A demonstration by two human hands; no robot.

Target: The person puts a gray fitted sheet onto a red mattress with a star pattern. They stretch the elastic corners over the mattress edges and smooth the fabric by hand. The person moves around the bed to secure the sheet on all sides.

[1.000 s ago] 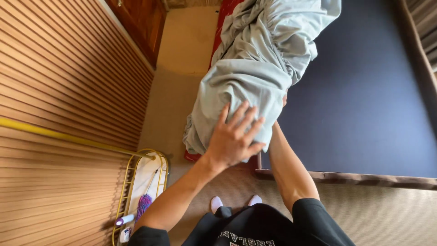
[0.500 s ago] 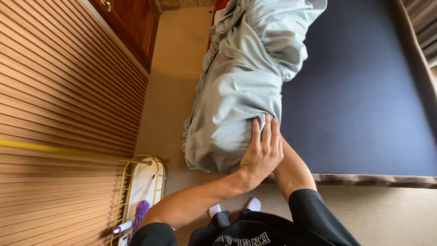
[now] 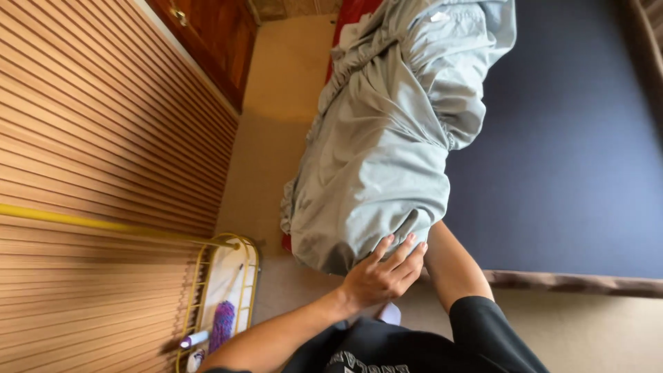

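Left hand [image 3: 381,274] presses the grey sheet's [image 3: 387,159] near end; right hand hidden beneath.

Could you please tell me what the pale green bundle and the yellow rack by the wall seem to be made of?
The sheet looks like soft woven cloth, matte: it creases and gathers. The rack looks like painted metal wire: thin, glossy yellow bars.

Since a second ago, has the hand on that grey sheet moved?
Yes. The left hand has slid off the middle of the grey sheet to its near end, toward the person.
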